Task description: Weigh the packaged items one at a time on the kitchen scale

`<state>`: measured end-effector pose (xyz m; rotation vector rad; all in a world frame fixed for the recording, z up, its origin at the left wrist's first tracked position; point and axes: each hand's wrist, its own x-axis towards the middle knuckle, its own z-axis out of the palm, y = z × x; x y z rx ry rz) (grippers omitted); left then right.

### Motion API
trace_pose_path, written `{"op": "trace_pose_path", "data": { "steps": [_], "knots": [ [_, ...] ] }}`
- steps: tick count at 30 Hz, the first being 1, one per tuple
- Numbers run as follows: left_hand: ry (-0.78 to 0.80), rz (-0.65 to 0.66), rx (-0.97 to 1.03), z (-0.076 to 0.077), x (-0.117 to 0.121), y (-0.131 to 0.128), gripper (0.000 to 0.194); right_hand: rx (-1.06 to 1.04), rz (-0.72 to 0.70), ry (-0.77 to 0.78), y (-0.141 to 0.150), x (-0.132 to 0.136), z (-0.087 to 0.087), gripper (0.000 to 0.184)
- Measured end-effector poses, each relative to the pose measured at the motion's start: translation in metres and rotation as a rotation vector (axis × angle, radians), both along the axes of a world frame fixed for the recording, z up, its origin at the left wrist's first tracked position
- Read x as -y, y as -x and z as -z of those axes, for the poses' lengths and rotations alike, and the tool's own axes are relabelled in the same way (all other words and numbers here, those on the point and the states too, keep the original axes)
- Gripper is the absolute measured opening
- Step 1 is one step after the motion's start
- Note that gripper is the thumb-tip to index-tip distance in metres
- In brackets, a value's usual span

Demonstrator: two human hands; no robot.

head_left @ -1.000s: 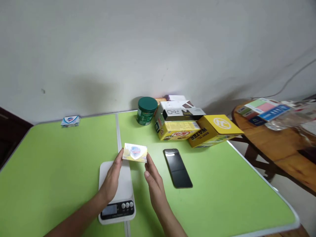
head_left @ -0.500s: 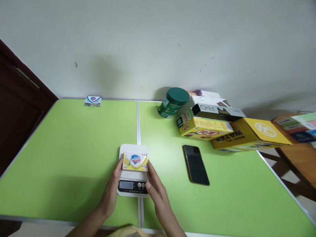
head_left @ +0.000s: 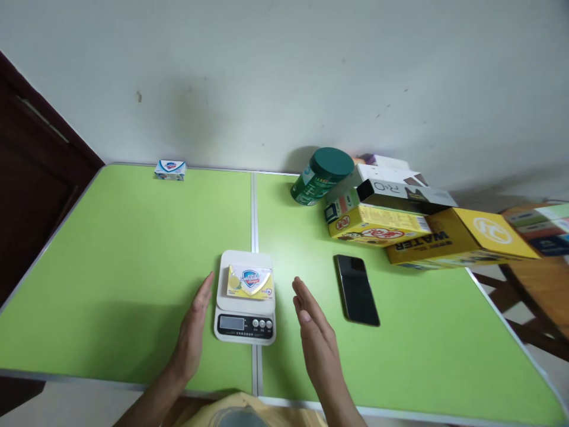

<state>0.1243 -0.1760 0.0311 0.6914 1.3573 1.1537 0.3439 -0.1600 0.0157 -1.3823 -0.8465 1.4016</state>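
A yellow and white soap box [head_left: 249,282] lies on the plate of a white kitchen scale [head_left: 224,301]. The scale straddles the seam of the green table, and its small display [head_left: 232,322] looks blank. Just left of the scale, my left hand [head_left: 192,332] is held on edge with its fingers stretched out, touching nothing. To the right, my right hand [head_left: 316,341] is likewise open and apart from the scale, fingers extended. Neither hand holds anything.
A black phone [head_left: 357,290] lies on the green table [head_left: 133,249], right of my right hand. A white and blue soap box [head_left: 170,169] sits at the far left edge. Behind the phone stand a green canister [head_left: 322,177], a yellow carton [head_left: 377,226] and a larger WATER carton [head_left: 462,237].
Both hands have let go of the yellow soap box and moved apart, left hand leftward and right hand rightward. The box now rests on the scale. The view has shifted slightly.
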Motion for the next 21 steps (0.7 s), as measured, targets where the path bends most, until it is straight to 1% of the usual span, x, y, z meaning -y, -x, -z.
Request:
{"op": "trace_pose_path", "data": {
  "steps": [4, 8, 17, 21],
  "knots": [
    [-0.021, 0.034, 0.018, -0.002, -0.002, -0.005, 0.068, -0.002, -0.021, -0.029, 0.008, -0.002, -0.001, 0.054],
    [-0.01, 0.024, 0.008, -0.004, -0.003, -0.003, 0.071, -0.02, -0.016, -0.041, 0.008, -0.003, -0.001, 0.051],
    [0.03, 0.013, 0.02, -0.007, -0.003, 0.0, 0.074, -0.076, -0.015, -0.017, 0.006, -0.002, 0.0, 0.046],
    [0.009, 0.072, 0.048, -0.012, -0.004, -0.001, 0.071, -0.104, -0.026, -0.015, 0.008, -0.002, 0.0, 0.046]
  ]
}}
